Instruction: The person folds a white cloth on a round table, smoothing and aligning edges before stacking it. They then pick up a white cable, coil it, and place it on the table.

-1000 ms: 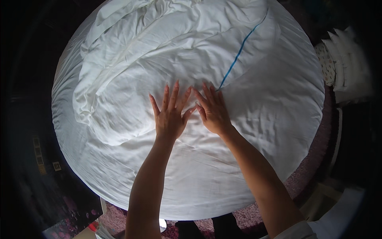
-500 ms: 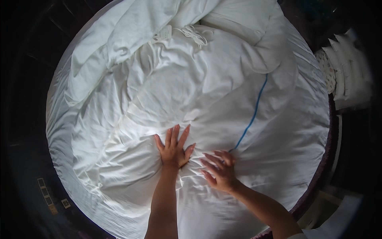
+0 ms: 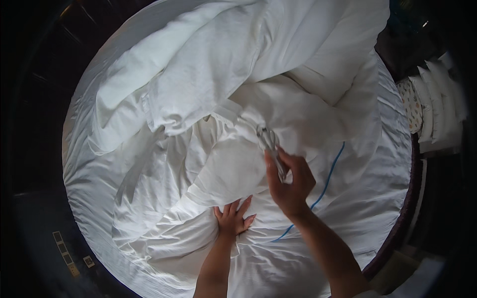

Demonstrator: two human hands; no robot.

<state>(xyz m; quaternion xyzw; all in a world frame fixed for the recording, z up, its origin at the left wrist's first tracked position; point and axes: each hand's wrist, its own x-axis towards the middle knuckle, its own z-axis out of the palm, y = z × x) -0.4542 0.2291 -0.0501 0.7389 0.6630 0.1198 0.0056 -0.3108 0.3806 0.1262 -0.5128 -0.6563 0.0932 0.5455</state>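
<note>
My right hand (image 3: 293,181) is closed around a bundled white cord (image 3: 268,138), its loops standing up past the fingertips. The cord is a little blurred. Farther back, its other end runs towards a pale flat piece (image 3: 228,110) half under the folds. My left hand (image 3: 233,218) lies flat with fingers spread, pressing on the rumpled white quilt (image 3: 228,171). A thin blue line (image 3: 328,180) runs across the bedding to the right of my right hand and passes behind its wrist.
A thick folded heap of white bedding (image 3: 213,64) covers the far side of the round bed, over a white sheet (image 3: 392,149). Stacked white pillows (image 3: 437,104) stand at the right. Wall sockets (image 3: 64,253) show at the lower left.
My right hand has moved forward and taken hold of the white cord, lifting it. The far bedding now appears closer and fuller. My left hand stays flat on the quilt.
</note>
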